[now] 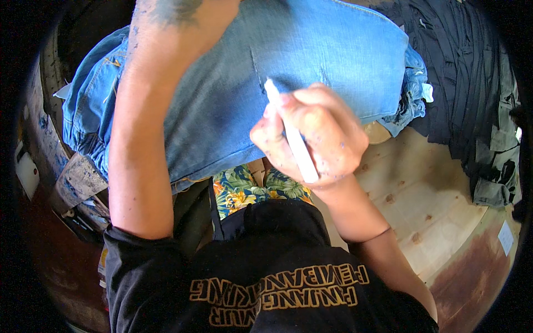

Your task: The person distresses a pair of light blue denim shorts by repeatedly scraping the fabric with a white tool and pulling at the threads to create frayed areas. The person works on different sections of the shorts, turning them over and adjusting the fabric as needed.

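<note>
Blue denim jeans (355, 50) lie spread out in front of me, the cloth pulled fairly flat in the middle. In my right hand (319, 127) is a slim white pen (300, 150), gripped between thumb and fingers. Its tip points away from me and is at the denim, close to a thin dark line running down the fabric. A second, fainter crease or mark shows to the right of it. My left hand (186, 19) reaches over the far left part of the jeans, with a dark stain on its back. Its fingers lie beyond the upper edge of the picture.
Bunched denim (91, 105) hangs at the left, and more gathers at the right end. A pile of black clothing (461, 72) lies to the right, beside a pale wooden board (411, 188) with knots. Paint-spotted clutter (83, 180) stands at the left.
</note>
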A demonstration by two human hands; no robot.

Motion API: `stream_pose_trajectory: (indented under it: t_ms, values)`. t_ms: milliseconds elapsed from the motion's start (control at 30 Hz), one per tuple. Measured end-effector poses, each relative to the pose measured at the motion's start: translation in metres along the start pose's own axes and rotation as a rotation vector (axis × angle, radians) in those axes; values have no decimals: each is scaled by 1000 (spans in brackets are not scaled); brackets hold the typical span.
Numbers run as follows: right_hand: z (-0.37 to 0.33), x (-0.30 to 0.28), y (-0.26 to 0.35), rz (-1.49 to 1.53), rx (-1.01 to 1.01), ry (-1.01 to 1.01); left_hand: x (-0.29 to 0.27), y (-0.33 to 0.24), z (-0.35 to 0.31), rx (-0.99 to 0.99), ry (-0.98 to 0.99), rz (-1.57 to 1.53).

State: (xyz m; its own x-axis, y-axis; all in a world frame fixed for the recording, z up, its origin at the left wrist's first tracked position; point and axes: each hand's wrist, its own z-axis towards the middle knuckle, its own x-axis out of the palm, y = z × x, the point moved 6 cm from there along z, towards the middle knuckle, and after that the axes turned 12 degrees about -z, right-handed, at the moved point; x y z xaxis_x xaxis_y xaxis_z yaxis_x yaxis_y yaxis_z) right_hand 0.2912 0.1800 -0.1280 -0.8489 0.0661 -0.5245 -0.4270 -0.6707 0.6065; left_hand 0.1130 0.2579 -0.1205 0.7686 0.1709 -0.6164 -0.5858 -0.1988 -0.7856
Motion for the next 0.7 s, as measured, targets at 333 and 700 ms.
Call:
stream_pose_trajectory:
  t_ms: [333,700]
  values:
    - [6,-1,-5,-30,-15,55,7,-13,-4,199,-107,112]
    - [3,-3,-8,-14,5,25,7,4,26,11,130,-261]
